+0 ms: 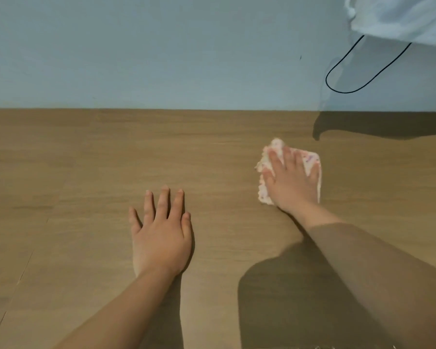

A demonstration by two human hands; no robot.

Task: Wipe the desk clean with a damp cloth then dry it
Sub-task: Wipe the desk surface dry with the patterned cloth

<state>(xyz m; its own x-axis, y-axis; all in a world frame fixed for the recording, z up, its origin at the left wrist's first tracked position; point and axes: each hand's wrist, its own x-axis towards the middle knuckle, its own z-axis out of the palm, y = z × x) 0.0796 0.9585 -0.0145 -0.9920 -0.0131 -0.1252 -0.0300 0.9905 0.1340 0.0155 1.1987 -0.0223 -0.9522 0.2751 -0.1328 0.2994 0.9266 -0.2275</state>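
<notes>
Pinkish-white cloth (311, 158), speckled and folded into a rough pad, lies flat under the right grip (291, 181), a bare hand set palm down on it. The fingers are straight and slightly spread, so the grip is released and only presses on the fabric. The fingertips point away from the person, and the cloth's edges show beyond them, on the thumb side and along the little-finger side. The cloth's far corner is blurred. The cloth rests on the brown wood-grain table (86, 159), nearer the back edge than the front and right of the middle of the view. The right forearm runs from the cloth down to the lower right corner, its lower part in shade. Left of the cloth and nearer the person, well apart from it, the left grip (161, 238) lies palm down on the table. Its fingers are straight and fanned, released and holding nothing, and its forearm leads to the bottom edge. A broad dark shadow (287, 285) lies on the table between the two forearms, nearer the person than the cloth. Behind the cloth the table meets a pale blue-grey wall (161, 51). Beyond the cloth and to its right, a second patch of shade (378, 125) darkens the table's back edge. Above that, against the wall, a thin black cable (345, 92) hangs in a loop. Its ends go up behind crumpled white fabric (400, 16) in the top right corner.
</notes>
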